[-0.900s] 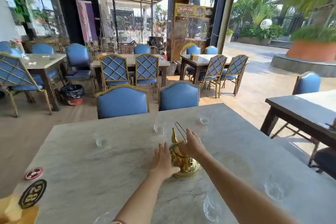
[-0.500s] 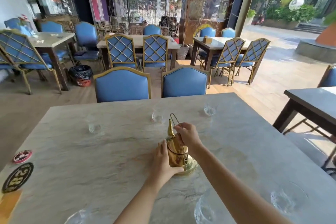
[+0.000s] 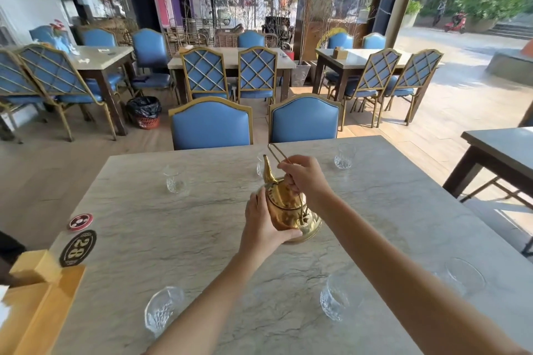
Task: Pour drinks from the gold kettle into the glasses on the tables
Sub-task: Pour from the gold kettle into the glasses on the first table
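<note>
The gold kettle (image 3: 284, 206) is at the middle of the marble table (image 3: 173, 239), tilted with its spout pointing away from me. My right hand (image 3: 304, 179) grips the thin wire handle above the kettle. My left hand (image 3: 261, 223) cups the kettle's left side and base. Clear glasses stand around it: far left (image 3: 174, 181), far right (image 3: 343, 156), near left (image 3: 163, 308), near middle (image 3: 334, 301) and near right (image 3: 464, 275). Another glass behind the spout is mostly hidden.
A black round "28" table marker (image 3: 77, 248) and a red disc (image 3: 80, 222) lie at the left edge, beside a yellow box (image 3: 34, 297). Two blue chairs (image 3: 212, 124) stand at the far side. A dark table (image 3: 501, 150) is to the right.
My right hand closed around the wire handle and my left hand wrapped further under the body. The kettle tipped up off its base. The camera moved closer and lower over the table.
</note>
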Action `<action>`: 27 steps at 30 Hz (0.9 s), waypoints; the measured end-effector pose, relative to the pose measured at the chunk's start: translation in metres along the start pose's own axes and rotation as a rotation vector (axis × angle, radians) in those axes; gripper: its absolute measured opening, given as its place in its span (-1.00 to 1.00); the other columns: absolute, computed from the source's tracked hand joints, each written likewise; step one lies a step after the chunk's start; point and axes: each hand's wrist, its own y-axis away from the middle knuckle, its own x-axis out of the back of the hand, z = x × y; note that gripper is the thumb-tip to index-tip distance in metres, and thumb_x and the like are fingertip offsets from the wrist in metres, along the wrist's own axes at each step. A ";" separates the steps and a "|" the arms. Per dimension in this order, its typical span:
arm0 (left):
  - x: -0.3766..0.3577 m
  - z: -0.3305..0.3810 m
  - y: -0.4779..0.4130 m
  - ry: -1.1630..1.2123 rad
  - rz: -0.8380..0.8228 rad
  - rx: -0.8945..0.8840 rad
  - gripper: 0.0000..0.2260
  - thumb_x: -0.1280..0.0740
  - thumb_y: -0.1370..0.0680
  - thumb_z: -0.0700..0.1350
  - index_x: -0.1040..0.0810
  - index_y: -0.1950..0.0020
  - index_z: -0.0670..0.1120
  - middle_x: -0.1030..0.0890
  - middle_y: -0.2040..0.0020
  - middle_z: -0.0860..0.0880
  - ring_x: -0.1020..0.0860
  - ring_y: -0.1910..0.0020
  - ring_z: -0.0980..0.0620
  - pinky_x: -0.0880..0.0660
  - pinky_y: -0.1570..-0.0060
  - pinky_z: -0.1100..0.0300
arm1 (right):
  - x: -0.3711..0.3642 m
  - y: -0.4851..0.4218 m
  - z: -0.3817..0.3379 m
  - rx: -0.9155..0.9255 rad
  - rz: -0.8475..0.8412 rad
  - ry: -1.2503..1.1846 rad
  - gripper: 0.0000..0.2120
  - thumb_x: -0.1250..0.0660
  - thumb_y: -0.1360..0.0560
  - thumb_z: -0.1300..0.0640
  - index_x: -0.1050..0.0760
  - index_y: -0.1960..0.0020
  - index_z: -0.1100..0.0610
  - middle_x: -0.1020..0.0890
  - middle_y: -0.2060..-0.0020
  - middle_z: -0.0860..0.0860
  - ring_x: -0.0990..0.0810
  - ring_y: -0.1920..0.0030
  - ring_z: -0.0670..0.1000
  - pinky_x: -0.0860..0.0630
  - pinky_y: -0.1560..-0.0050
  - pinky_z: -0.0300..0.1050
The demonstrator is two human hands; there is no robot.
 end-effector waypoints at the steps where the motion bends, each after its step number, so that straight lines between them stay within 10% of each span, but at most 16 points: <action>1: 0.010 0.003 0.002 0.000 0.003 -0.020 0.20 -0.58 -0.21 0.25 0.09 -0.60 -0.07 -0.09 -0.55 -0.09 -0.09 -0.55 -0.07 -0.21 -0.48 0.03 | 0.000 0.008 -0.011 0.016 0.002 -0.001 -0.92 -0.26 -0.54 0.29 -0.52 0.08 0.27 -0.35 0.51 -0.01 -0.28 0.60 -0.13 -0.21 0.56 -0.29; 27: 0.106 -0.065 0.229 0.349 -0.413 0.242 0.24 -0.58 -0.06 0.33 -0.04 -0.59 0.04 -0.26 -0.52 -0.03 -0.27 -0.50 -0.09 -0.28 -0.47 -0.10 | -0.117 0.200 -0.016 0.009 -0.143 0.825 -0.65 -0.30 -0.56 0.09 -0.57 0.07 0.43 -0.53 0.39 0.12 -0.42 0.53 -0.01 -0.36 0.54 -0.23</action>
